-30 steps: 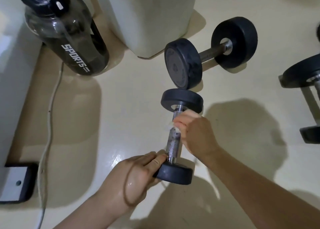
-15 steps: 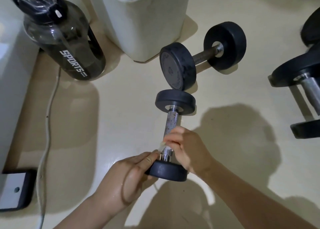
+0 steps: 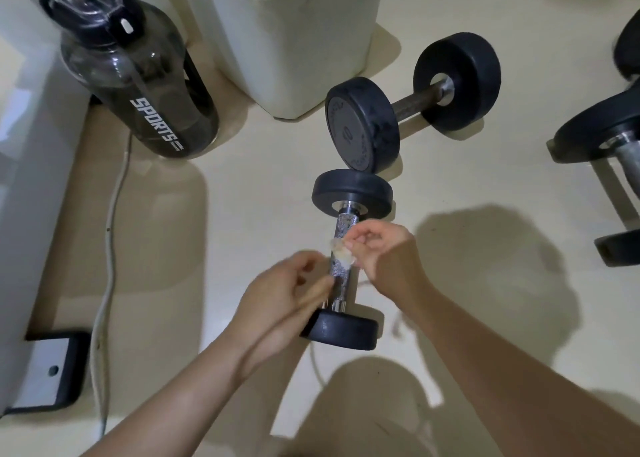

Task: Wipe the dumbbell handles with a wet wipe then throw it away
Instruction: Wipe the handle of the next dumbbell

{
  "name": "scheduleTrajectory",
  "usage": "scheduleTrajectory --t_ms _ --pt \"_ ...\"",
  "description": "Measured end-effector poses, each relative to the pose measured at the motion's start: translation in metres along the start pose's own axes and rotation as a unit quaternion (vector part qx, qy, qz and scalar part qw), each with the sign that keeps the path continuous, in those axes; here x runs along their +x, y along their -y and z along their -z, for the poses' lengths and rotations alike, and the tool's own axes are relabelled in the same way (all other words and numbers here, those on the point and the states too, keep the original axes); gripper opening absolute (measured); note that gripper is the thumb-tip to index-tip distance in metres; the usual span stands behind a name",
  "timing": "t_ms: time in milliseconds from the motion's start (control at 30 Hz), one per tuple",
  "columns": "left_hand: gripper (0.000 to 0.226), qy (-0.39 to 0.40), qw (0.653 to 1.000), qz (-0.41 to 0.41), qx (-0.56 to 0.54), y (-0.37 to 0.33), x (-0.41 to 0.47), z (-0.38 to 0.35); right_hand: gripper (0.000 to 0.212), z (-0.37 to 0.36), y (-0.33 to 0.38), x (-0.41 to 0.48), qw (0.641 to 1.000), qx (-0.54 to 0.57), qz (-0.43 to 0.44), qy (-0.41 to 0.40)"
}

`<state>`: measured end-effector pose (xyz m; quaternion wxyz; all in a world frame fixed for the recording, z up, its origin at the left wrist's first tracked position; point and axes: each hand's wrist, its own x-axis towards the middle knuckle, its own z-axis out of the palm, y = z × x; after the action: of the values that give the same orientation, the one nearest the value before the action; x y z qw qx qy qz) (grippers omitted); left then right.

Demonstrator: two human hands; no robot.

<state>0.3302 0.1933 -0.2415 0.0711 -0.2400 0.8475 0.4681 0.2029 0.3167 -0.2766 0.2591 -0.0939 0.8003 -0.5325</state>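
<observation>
Right hand (image 3: 384, 259) pinches a crumpled wet wipe (image 3: 341, 253) against the knurled handle (image 3: 341, 285) of the small dumbbell (image 3: 351, 191). Left hand (image 3: 284, 297), blurred, curls beside the handle; I cannot tell whether it grips it.

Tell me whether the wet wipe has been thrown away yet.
No, the right hand pinches the wet wipe against the dumbbell handle.
</observation>
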Motion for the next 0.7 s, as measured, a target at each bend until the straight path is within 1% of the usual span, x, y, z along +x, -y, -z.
scheduleTrajectory --t_ms 33,67,133,167,200,267,300,333,400,433,500,567,600,633,700 --pt "0.024 -0.031 0.999 -0.019 0.037 -0.003 0.012 -0.005 0.026 -0.001 0.0 -0.001 1.0 0.01 -0.01 -0.003" --pt "0.025 -0.046 0.996 -0.035 0.064 -0.006 0.022 -0.01 0.024 -0.004 -0.003 -0.005 0.999 0.032 -0.025 0.004" --pt "0.026 -0.046 0.994 -0.047 0.086 -0.01 0.04 -0.017 0.017 -0.002 -0.006 -0.018 0.995 0.09 -0.033 0.015" --pt "0.026 -0.049 0.995 -0.042 0.073 -0.009 0.047 -0.019 0.02 -0.001 -0.007 -0.024 0.995 0.094 -0.029 0.021" --pt "0.025 -0.058 0.995 -0.039 0.066 -0.01 0.055 -0.02 0.026 0.0 -0.007 -0.025 0.995 0.092 -0.018 0.024" --pt "0.019 -0.096 0.988 -0.076 0.095 -0.017 0.072 -0.023 0.04 0.001 -0.005 -0.026 0.998 0.044 0.022 0.034" --pt "0.016 -0.118 0.983 -0.095 0.105 -0.021 0.08 -0.024 0.046 0.0 -0.002 -0.027 0.998 0.038 0.03 0.037" --pt "0.013 -0.138 0.98 -0.094 0.104 -0.026 0.087 -0.025 0.05 0.0 -0.001 -0.026 0.998 0.037 0.029 0.031" --pt "0.012 -0.16 0.98 -0.07 0.096 -0.03 0.091 -0.028 0.048 0.0 0.002 -0.025 0.999 0.038 0.024 0.022" --pt "0.012 -0.152 0.982 -0.052 0.097 -0.029 0.087 -0.029 0.045 0.002 0.0 -0.025 0.999 0.044 0.021 0.015" --pt "0.014 -0.089 0.989 -0.02 0.113 -0.025 0.065 -0.026 0.034 0.004 -0.003 -0.03 0.998 0.065 -0.005 0.02" --pt "0.015 -0.01 0.989 -0.015 0.146 -0.021 0.041 -0.023 0.025 0.002 -0.014 -0.036 0.996 0.074 -0.047 0.023" --pt "0.013 0.009 0.987 -0.023 0.156 -0.019 0.036 -0.023 0.023 0.001 -0.021 -0.04 0.995 0.073 -0.06 0.022" --pt "0.012 0.003 0.986 -0.037 0.165 -0.021 0.038 -0.022 0.024 -0.001 -0.027 -0.045 0.995 0.071 -0.062 0.016" --pt "0.012 -0.058 0.976 -0.084 0.19 -0.026 0.057 -0.022 0.023 -0.006 -0.035 -0.052 0.997 0.059 -0.058 0.006"
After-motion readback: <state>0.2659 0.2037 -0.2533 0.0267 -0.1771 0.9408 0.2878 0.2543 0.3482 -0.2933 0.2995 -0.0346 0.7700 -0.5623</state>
